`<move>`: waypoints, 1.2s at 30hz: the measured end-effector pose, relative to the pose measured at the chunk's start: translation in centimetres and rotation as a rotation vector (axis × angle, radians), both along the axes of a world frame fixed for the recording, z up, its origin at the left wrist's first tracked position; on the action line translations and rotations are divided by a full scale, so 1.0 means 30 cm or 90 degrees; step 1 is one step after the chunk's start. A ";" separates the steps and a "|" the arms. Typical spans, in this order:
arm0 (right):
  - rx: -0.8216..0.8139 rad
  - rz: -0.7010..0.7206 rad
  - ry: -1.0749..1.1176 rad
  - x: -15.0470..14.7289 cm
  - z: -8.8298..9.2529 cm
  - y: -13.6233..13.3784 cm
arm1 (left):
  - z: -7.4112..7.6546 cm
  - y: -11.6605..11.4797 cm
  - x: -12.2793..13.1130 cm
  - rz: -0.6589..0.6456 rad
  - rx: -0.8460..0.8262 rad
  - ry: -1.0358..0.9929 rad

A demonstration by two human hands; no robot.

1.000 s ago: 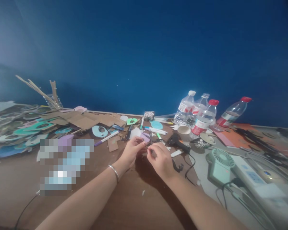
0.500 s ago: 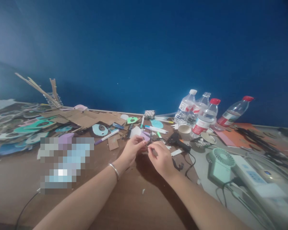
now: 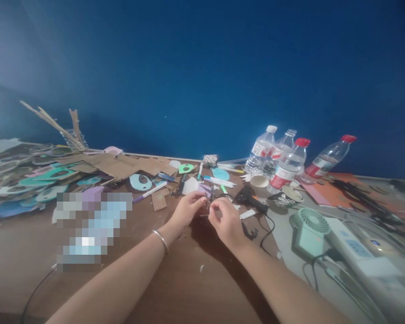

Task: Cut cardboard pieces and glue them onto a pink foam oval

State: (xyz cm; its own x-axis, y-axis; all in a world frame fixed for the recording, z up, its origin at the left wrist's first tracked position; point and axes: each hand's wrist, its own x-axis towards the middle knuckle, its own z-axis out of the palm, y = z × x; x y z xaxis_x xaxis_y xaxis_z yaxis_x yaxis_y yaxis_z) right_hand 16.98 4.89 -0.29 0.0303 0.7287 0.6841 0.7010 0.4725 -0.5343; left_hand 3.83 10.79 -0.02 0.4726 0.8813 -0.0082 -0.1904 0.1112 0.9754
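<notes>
My left hand (image 3: pixel 188 209) and my right hand (image 3: pixel 225 219) meet over the middle of the brown table (image 3: pixel 175 279). Both have thumb and fingers pinched together, the fingertips almost touching. Whatever small thing is between them is too tiny and blurred to name. Just beyond my fingers lie a white paper piece (image 3: pixel 191 186), a marker with a white barrel (image 3: pixel 219 182) and a light blue paper disc (image 3: pixel 220 173). Right of my right hand rests a black glue gun (image 3: pixel 249 198) with its cord, beside a white strip (image 3: pixel 247 214).
Cardboard sheets (image 3: pixel 121 167) and coloured paper cutouts (image 3: pixel 47 177) cover the left back. Plastic bottles (image 3: pixel 286 168) stand at the back right. A green fan (image 3: pixel 312 231) and a power strip (image 3: pixel 351 243) lie at right. A purple-capped marker (image 3: pixel 150 192) lies left of my hands.
My fingers have shifted very slightly, with the right fingertips a little higher and the pinch a bit altered. The things on the table stay where they were.
</notes>
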 end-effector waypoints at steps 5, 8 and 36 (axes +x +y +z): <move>-0.047 -0.101 0.082 0.011 0.001 0.010 | 0.018 -0.018 -0.017 0.302 0.233 0.273; -0.063 -0.130 0.101 0.014 0.003 0.013 | 0.032 -0.050 -0.023 0.265 0.353 0.349; -0.012 -0.029 -0.016 -0.004 0.001 -0.004 | 0.028 -0.068 -0.015 0.206 0.467 0.455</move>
State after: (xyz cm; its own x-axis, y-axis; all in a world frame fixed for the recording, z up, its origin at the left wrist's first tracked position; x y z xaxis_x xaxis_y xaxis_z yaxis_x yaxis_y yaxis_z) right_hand 16.85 4.78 -0.26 0.0476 0.7400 0.6709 0.7347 0.4291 -0.5255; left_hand 3.39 8.75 0.81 0.3112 0.8657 0.3920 0.5348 -0.5005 0.6808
